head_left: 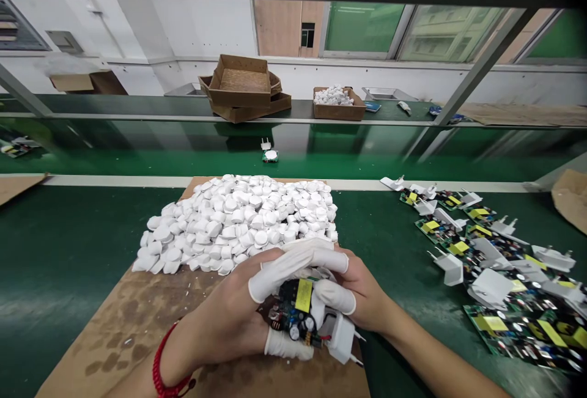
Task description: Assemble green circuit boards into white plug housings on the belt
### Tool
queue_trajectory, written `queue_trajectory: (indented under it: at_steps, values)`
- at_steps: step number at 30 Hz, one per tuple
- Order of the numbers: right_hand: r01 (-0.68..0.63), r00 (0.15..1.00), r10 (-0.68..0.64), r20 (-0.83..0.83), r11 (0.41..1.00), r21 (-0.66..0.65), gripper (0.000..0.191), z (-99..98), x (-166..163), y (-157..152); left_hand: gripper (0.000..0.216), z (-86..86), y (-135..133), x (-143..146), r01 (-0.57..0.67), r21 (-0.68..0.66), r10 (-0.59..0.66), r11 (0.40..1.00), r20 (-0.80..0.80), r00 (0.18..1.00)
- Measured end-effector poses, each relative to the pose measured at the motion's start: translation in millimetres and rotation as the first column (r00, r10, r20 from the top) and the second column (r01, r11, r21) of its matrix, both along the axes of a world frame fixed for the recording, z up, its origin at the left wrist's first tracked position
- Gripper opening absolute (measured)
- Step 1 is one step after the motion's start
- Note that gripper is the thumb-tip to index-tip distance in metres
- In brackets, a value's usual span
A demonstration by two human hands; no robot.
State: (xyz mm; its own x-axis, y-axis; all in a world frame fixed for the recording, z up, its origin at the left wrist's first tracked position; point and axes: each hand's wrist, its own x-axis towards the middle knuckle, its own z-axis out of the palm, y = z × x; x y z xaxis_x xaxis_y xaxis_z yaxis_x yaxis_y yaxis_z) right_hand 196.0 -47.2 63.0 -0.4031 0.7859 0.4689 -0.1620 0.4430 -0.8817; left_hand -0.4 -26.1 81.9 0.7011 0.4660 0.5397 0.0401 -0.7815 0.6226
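My left hand (238, 300), with white finger cots and a red bracelet at the wrist, is closed around a circuit board (293, 312). The board carries black, blue and yellow parts, and a white plug piece (340, 338) with two pins hangs at its right end on short wires. My right hand (355, 291), also in finger cots, has its fingers closed against the board's upper right side, over a white piece mostly hidden by the fingers. Just behind both hands lies a heap of small white pieces (247, 214) on a brown cardboard sheet (123, 324).
Several circuit boards with white plugs (495, 263) spread over the green bench at right. One board (270, 156) lies on the green belt beyond the heap. On the back ledge are stacked cardboard trays (243, 89) and a box of white pieces (338, 112). A metal frame post stands at right.
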Motion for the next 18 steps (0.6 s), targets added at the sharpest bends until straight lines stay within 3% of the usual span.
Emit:
queue_trajectory:
  at_steps: [2, 7, 15, 18]
  values:
    - [-0.017, 1.000, 0.017, 0.015, 1.000, 0.007, 0.032, 0.6, 0.5, 0.1, 0.087, -1.2, 0.1, 0.0, 0.004, -0.028, -0.004, 1.000, 0.005, 1.000]
    - [-0.084, 0.991, 0.066, -0.118, 0.985, -0.149, 0.044, -6.6, 5.1, 3.8, 0.089, -3.0, -1.5, -0.2, 0.044, -0.134, -0.042, 0.990, 0.015, 0.999]
    - [-0.061, 0.998, 0.063, 0.007, 0.990, -0.127, 0.039, -6.8, 2.5, 7.6, 0.087, -15.8, 6.5, -5.9, -0.098, -0.140, 0.088, 0.985, -0.073, 0.993]
    - [0.008, 0.998, -0.001, 0.062, 0.993, -0.120, 0.041, -7.0, 2.7, 9.5, 0.091, -19.0, 9.4, -5.4, -0.144, -0.136, 0.133, 0.980, -0.084, 0.988]
